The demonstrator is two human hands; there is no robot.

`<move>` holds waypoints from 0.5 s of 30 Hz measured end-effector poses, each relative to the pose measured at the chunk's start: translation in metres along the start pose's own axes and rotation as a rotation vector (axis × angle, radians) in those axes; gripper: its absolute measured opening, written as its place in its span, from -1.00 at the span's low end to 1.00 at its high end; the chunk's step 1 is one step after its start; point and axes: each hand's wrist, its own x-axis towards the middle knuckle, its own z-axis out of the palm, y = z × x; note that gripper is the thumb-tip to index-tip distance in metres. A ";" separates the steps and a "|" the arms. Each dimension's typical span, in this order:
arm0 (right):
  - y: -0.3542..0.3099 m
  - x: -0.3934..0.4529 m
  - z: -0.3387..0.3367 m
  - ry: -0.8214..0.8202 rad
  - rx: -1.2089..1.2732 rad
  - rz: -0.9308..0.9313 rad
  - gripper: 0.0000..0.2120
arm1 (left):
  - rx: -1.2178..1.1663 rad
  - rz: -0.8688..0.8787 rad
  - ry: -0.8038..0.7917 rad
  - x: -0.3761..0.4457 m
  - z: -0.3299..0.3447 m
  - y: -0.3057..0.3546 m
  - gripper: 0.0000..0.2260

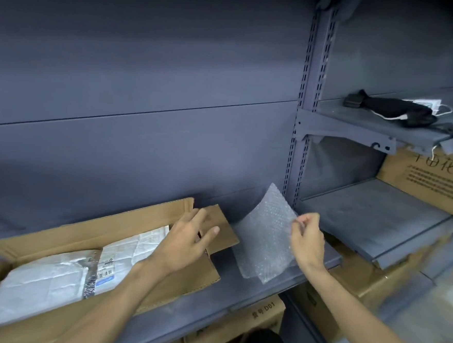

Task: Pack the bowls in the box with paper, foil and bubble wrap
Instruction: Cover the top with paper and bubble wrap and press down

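An open cardboard box (54, 237) lies on the grey shelf at the lower left. White crumpled paper (52, 271) with a barcode label and a strip of foil (90, 277) fills its inside. No bowl shows. My left hand (188, 241) rests with straight fingers on the box's right flap (224, 230). Right of the box a sheet of bubble wrap (266, 238) stands curved on the shelf, and my right hand (306, 238) pinches its right edge.
The grey shelf board (238, 292) ends in a front lip. To the right a lower shelf (373, 208) carries a printed carton (434, 180). An upper shelf (357, 119) holds black straps and a white mask. More cartons stand below.
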 end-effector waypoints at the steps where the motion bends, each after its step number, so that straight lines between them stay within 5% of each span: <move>1: -0.014 -0.002 0.002 0.010 0.060 -0.052 -0.91 | -0.056 -0.020 0.034 0.000 -0.004 0.001 -0.64; 8: -0.136 -0.034 0.034 -0.039 0.468 -0.341 -0.90 | -0.505 -0.268 0.284 -0.014 -0.048 -0.006 -0.52; 15: -0.207 -0.097 0.088 -0.308 0.894 -0.202 -0.87 | -0.905 -0.668 0.422 -0.060 -0.101 -0.044 -0.39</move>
